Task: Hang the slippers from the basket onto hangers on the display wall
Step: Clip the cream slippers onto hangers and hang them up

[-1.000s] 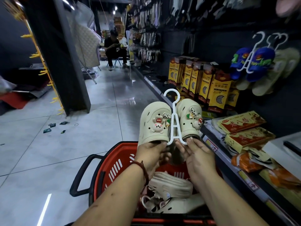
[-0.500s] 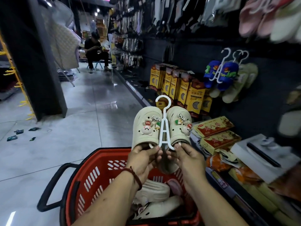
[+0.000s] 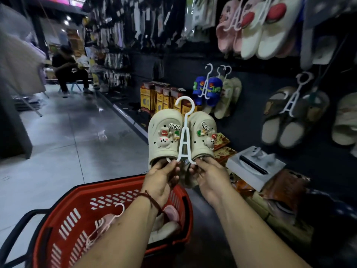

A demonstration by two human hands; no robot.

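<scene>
A pair of cream clog slippers [image 3: 164,138] with cartoon charms sits on a white A-shaped hanger [image 3: 185,136], hook pointing up. My left hand [image 3: 162,176] grips the left slipper's heel end and the hanger's foot. My right hand [image 3: 209,175] pinches the hanger's other foot at the right slipper. The pair is held up in front of the dark display wall [image 3: 251,97]. Below stands the red basket [image 3: 81,215] with more pale slippers [image 3: 166,229] and a pink hanger [image 3: 108,223] inside.
Hung pairs fill the wall: blue slippers [image 3: 207,89], brown ones [image 3: 286,117], pink and white ones [image 3: 257,28] above. A low shelf holds yellow boxes [image 3: 158,97], packets and a white box [image 3: 255,167]. A person sits far down the tiled aisle [image 3: 67,74].
My view has swung right and up toward the wall. The slipper pair on its hanger has risen and moved closer to the wall; the basket now sits lower left.
</scene>
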